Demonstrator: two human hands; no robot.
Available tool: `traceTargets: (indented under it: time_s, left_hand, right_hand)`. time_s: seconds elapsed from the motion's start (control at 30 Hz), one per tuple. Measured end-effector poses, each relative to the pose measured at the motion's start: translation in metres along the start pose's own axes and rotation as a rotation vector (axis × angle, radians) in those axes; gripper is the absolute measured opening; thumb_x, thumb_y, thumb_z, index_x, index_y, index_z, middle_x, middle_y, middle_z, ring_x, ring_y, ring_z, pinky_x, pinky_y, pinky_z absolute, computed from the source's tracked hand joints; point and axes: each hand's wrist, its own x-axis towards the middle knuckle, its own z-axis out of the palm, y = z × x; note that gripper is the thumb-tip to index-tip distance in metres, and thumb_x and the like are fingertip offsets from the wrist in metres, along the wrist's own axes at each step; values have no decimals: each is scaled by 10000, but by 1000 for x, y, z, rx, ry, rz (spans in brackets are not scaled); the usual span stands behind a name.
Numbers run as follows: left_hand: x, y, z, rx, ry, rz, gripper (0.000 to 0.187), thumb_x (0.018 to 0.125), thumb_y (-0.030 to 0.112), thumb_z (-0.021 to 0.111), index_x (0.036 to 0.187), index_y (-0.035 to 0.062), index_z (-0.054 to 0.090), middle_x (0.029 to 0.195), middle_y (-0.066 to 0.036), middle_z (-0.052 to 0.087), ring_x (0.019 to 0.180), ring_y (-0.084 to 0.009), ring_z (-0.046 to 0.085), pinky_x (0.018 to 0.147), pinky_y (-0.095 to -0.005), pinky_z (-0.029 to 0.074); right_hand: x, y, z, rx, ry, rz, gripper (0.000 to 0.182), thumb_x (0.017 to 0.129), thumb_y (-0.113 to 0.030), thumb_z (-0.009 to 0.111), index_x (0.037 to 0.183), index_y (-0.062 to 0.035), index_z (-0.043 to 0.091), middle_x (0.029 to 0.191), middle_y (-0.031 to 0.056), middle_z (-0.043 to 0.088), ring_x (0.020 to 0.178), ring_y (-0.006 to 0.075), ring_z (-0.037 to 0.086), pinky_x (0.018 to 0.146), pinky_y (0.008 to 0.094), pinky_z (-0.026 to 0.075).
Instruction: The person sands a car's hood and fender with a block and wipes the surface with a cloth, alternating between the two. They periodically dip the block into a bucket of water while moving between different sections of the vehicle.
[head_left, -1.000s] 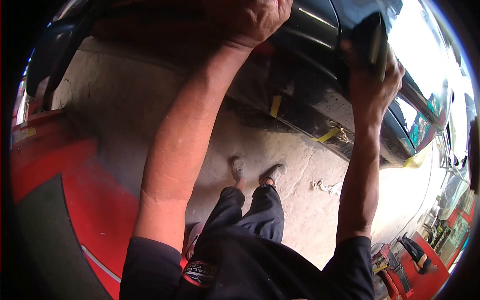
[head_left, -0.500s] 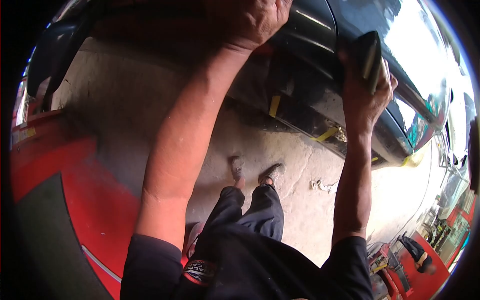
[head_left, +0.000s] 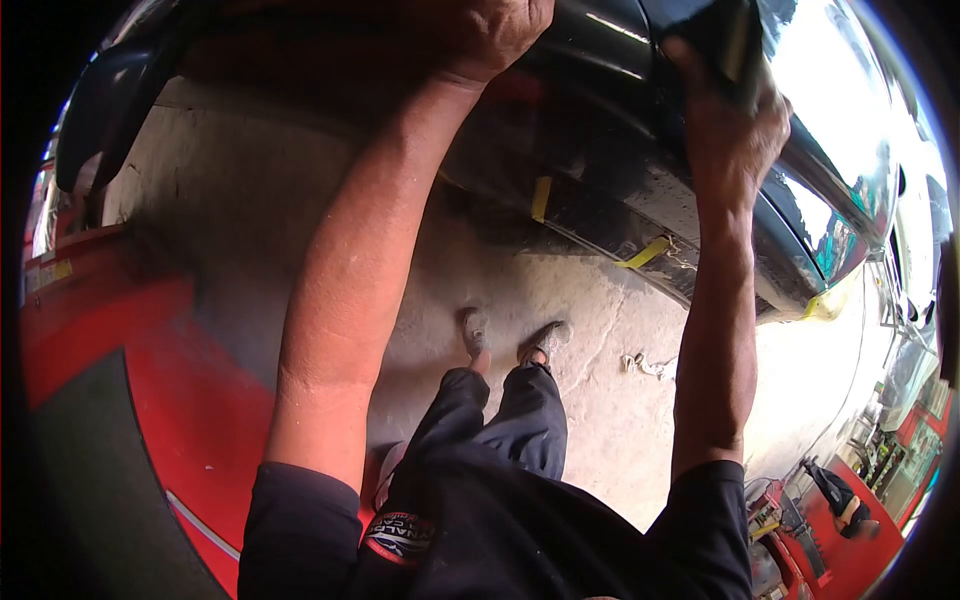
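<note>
My left hand (head_left: pixel 500 30) is at the top edge of the view, beside a glossy dark car body panel (head_left: pixel 600 50). Its wrist and back show, while the fingers are mostly hidden. Over the car's side, my right hand (head_left: pixel 735 135) is closed around a dark, flat block-like piece (head_left: pixel 742 45) with a paler edge. The thumb lies along the near side of the piece, which overlaps the bodywork in this view. Below, strips of yellow tape (head_left: pixel 645 252) cling to the dark lower edge of the car.
A red panel with a dark grey area (head_left: pixel 90 440) lies on the left. My shoes (head_left: pixel 545 342) stand on the concrete floor (head_left: pixel 600 400), with a crumpled white scrap (head_left: pixel 648 366) nearby. Another person (head_left: pixel 848 510) is at lower right, near red equipment.
My left hand has shifted slightly left and up. My right hand has moved up with the dark piece, whose top now sits closer to the frame edge.
</note>
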Motion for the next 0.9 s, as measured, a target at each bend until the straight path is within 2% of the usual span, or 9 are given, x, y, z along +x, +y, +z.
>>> traceTargets:
  time_s: [0.1,0.13,0.23,0.4,0.53,0.67,0.77,0.8,0.9]
  left_hand:
    - [1,0,0,16,-15,9,132,934,259,723,908,144,664,1077,-96,608,1003,-338,591,887,-499,441]
    - [1,-2,1,15,-5,21,133,935,260,721,906,144,662,1076,-96,608,1002,-338,591,886,-499,442]
    - [-2,-5,1,23,-10,23,139,939,265,714,903,145,654,1070,-96,605,999,-339,591,884,-500,442]
    - [0,0,2,-21,-3,-31,160,938,279,710,890,145,638,1051,-98,595,991,-341,591,878,-503,442]
    - [-5,-6,1,2,-30,-3,138,941,269,712,911,148,652,1072,-99,595,994,-340,585,875,-508,436]
    - [1,1,-3,-7,-60,-44,133,929,260,728,930,146,661,1098,-106,597,1016,-341,583,893,-509,438]
    - [3,0,-3,-19,-46,-46,138,917,261,738,934,145,664,1101,-107,597,1028,-344,583,903,-515,436]
    - [4,2,-5,-24,-48,-62,141,911,261,742,936,145,665,1104,-106,596,1037,-345,584,908,-519,436]
    - [3,1,-10,-22,-130,-83,140,909,260,739,925,146,659,1108,-104,593,1051,-344,583,916,-524,435]
  right_hand:
    - [-25,34,-10,-156,50,-115,546,878,-508,815,1209,-81,736,1028,173,784,957,361,771,890,501,563]
    - [-30,34,-13,162,-5,-22,545,880,-496,814,1229,-86,732,1035,161,782,968,339,756,947,487,525]
    - [-21,30,6,-27,57,-122,501,886,-529,803,1108,-84,741,1030,103,753,1043,346,631,946,539,405]
    - [-20,5,8,0,45,-78,487,860,-529,823,1012,-84,697,979,79,719,1077,338,572,921,519,356]
    - [-12,-1,6,12,12,-50,403,881,-447,818,1000,-80,700,972,82,707,1077,348,574,922,527,360]
    - [-23,8,7,1,24,-56,410,870,-439,831,998,-73,698,962,79,699,1066,349,583,911,535,375]
    - [-26,0,2,-44,71,-50,378,850,-409,845,982,-82,710,894,104,713,867,321,697,948,416,436]
    - [-17,-6,2,-55,66,-50,385,851,-414,846,987,-76,718,929,105,733,881,324,701,959,425,444]
    - [8,-20,9,130,-3,19,436,859,-484,837,991,-88,713,972,77,705,1036,331,586,901,525,379]
